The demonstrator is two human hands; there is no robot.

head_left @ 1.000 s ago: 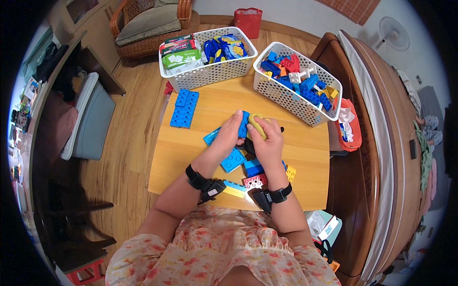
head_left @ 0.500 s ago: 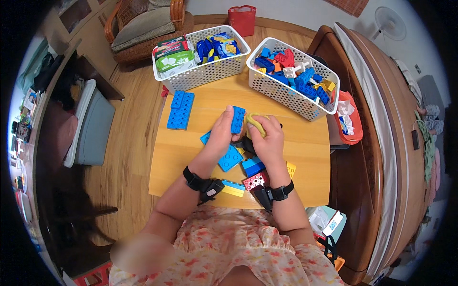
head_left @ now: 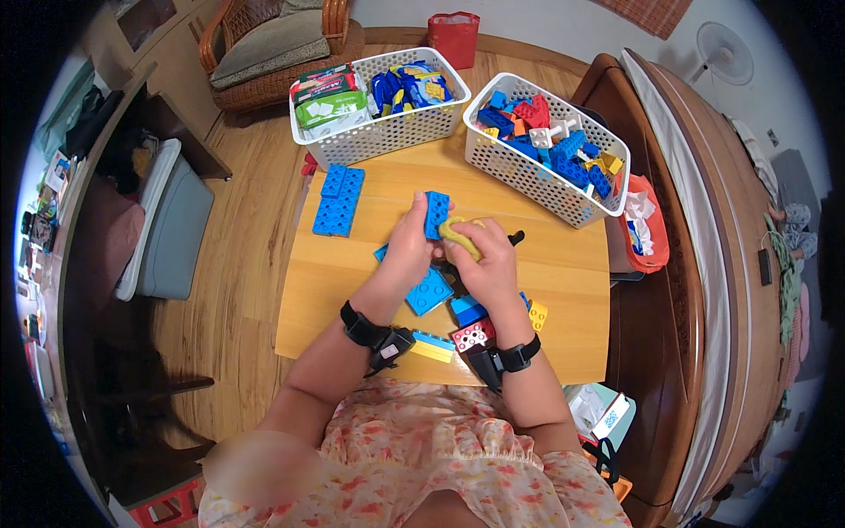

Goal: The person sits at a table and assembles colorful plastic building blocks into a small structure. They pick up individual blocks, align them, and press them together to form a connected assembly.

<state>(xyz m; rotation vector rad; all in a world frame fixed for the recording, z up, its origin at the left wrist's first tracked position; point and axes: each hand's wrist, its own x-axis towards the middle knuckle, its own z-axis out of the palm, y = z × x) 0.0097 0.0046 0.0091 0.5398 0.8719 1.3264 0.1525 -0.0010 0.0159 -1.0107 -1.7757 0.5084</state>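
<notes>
Above the middle of the wooden table (head_left: 304, 290), my left hand (head_left: 407, 248) is closed round a blue toy building block (head_left: 435, 214) with rows of studs. My right hand (head_left: 488, 262) grips a bunched yellow cloth (head_left: 459, 238), pressed against the block's right side. Below the hands lie a flat blue block (head_left: 429, 292), a darker blue block (head_left: 467, 311), a red-and-white block (head_left: 474, 335) and a thin blue-and-yellow strip (head_left: 433, 346). A yellow block (head_left: 538, 316) shows right of my right wrist. My hands partly hide some pieces.
At the back left lies a joined blue block piece (head_left: 339, 202). Behind it a white basket (head_left: 387, 135) holds packaged goods; another white basket (head_left: 541, 187) holds loose blocks. An orange-red bag (head_left: 650, 224) with tissues stands beyond the right edge. A black strap end (head_left: 516, 238) pokes out past my right hand.
The yellow cloth has moved left and slightly down, onto the block's side, with my right hand turning along. My left hand still holds the blue block in nearly the same place.
</notes>
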